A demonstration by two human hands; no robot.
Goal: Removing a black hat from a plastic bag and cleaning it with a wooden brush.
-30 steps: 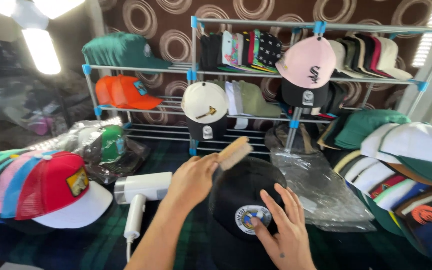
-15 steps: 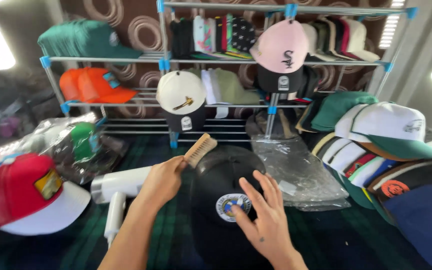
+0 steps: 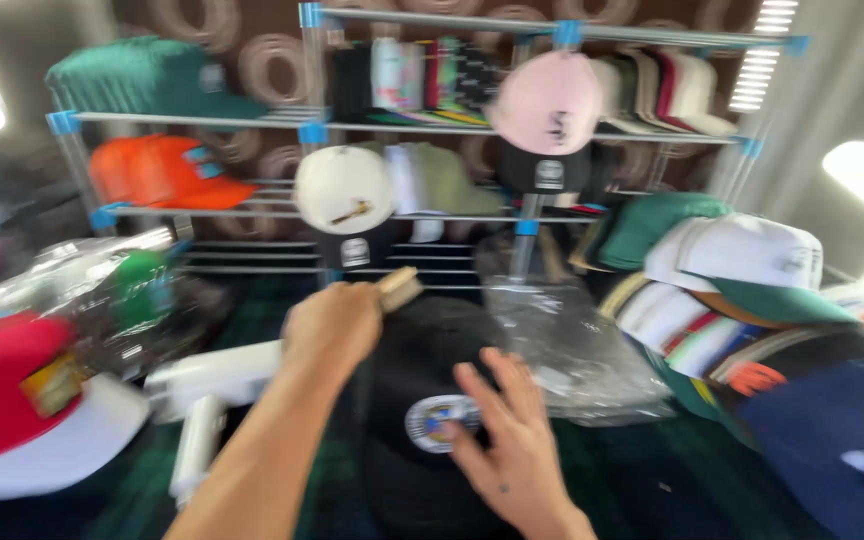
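Brush in my left hand, right hand flat on a black cap.

My left hand (image 3: 332, 325) is clenched around a wooden brush (image 3: 398, 288), whose head sticks out toward 1 o'clock over the crown of the black cap (image 3: 422, 370). The cap sits at centre on the dark plaid table (image 3: 652, 480). My right hand (image 3: 507, 440) lies on it at 5 o'clock from the brush, fingers spread and gripping nothing, fingertips just beside the round front patch (image 3: 435, 422). A white handheld steamer (image 3: 207, 400) lies at 9 o'clock; clear plastic bags (image 3: 572, 350) at 2 o'clock. The frame is motion-blurred.
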